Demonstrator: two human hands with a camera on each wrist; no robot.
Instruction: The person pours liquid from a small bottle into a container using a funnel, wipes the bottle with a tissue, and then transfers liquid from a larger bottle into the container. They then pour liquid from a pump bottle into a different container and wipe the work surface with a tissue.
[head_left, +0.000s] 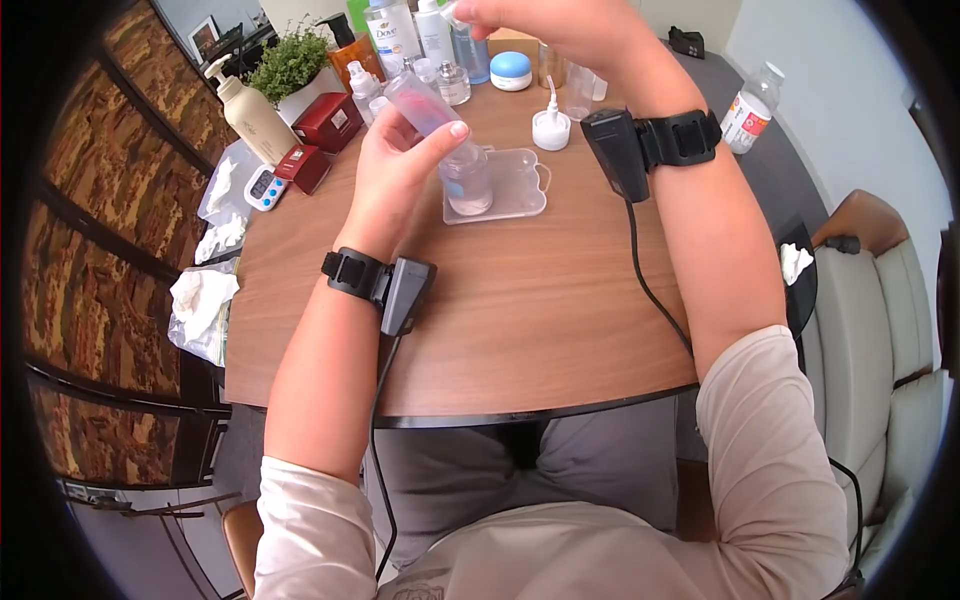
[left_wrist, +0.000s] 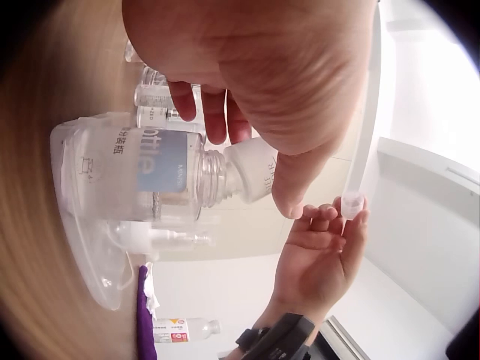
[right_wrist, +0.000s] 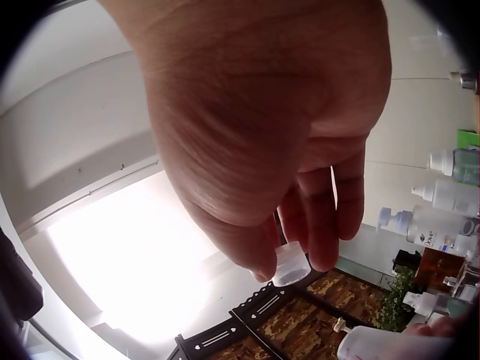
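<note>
My left hand grips a small translucent bottle, tipped mouth-down. In the left wrist view that bottle meets the open threaded neck of a clear bottle with a blue label. The clear bottle stands upright on a shallow clear plastic tray. Up at the top of the head view is my right hand, raised over the table. It pinches a small translucent cap between thumb and fingers, also visible in the left wrist view.
A white pump head stands behind the tray. Several bottles, a blue-lidded jar and a potted plant crowd the back. Left are a beige pump bottle, red boxes and a timer. Cables trail from both wrist cameras.
</note>
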